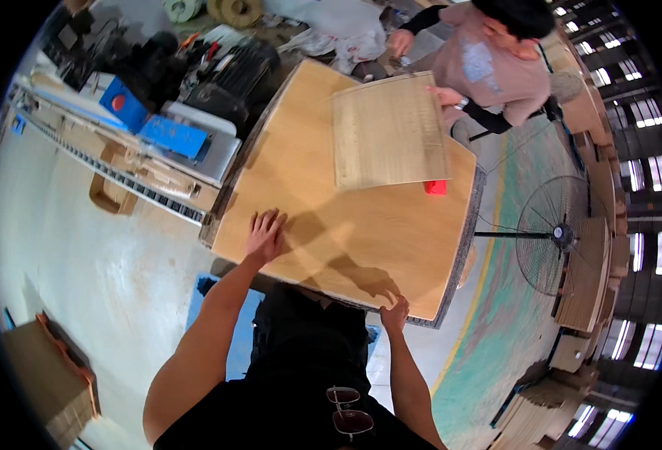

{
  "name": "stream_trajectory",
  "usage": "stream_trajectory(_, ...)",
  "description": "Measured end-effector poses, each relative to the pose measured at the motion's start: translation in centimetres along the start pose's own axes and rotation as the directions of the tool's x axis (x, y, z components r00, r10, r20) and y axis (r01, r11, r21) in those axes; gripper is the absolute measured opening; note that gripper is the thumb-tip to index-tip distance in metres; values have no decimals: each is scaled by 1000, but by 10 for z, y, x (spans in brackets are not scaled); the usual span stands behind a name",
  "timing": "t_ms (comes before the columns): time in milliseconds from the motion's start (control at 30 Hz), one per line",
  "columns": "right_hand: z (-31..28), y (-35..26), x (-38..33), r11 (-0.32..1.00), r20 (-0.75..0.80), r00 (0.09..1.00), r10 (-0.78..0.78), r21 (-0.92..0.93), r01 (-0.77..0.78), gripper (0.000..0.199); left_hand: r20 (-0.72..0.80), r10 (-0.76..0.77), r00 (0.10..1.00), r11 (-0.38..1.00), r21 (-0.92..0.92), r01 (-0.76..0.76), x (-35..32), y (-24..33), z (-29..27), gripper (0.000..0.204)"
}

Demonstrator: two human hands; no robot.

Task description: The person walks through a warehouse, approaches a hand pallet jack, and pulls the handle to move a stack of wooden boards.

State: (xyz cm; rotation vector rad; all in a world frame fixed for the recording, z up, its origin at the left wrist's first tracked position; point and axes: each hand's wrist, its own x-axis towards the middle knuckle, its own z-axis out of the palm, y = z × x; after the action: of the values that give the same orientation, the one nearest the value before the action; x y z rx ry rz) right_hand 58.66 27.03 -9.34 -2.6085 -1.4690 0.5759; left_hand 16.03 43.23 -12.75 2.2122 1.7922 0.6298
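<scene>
A wood-toned worktable point(301, 150) with a grey padded edge spreads out in front of me. My left hand point(267, 236) lies flat on its near left part, fingers spread, holding nothing. At the near edge, toward the right corner, my right hand point(396, 313) rests with its fingertips on the tabletop and nothing in it. Farther off, a light wooden panel point(391, 131) lies over the far right part of the table, apart from both my hands. A co-worker's hand point(447, 96) touches the panel's right edge. A small red object point(436, 187) pokes out beneath its near right corner.
The co-worker point(488, 75) stands at the table's far right side. A machine with a blue housing point(173, 137) and a conveyor rail point(106, 165) borders the left. A large pedestal fan point(562, 236) stands right, before stacked boards point(586, 277). A carton stack point(46, 382) sits lower left.
</scene>
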Motion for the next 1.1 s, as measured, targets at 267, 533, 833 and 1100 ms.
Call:
stream_trajectory(267,-2,10,49,991,-12,991,131,-22,-131,90,72,-46,996,999,-21,48,-9,-8,-5,45)
stream_trajectory(533,14,1,54,992,168,981,101,-86,-88,125,5,-47,999,998,-41,47,3,-3,5,45)
stream_trajectory(833,2,-12,56,983,254,957,139,-155,-101,133,51,-56,997,998,-4,56,5,1,11,42)
stream_trajectory(1100,10,-4,57,990,202,974,104,-114,-82,131,36,-42,998,999,-23,43,5,2,8,44)
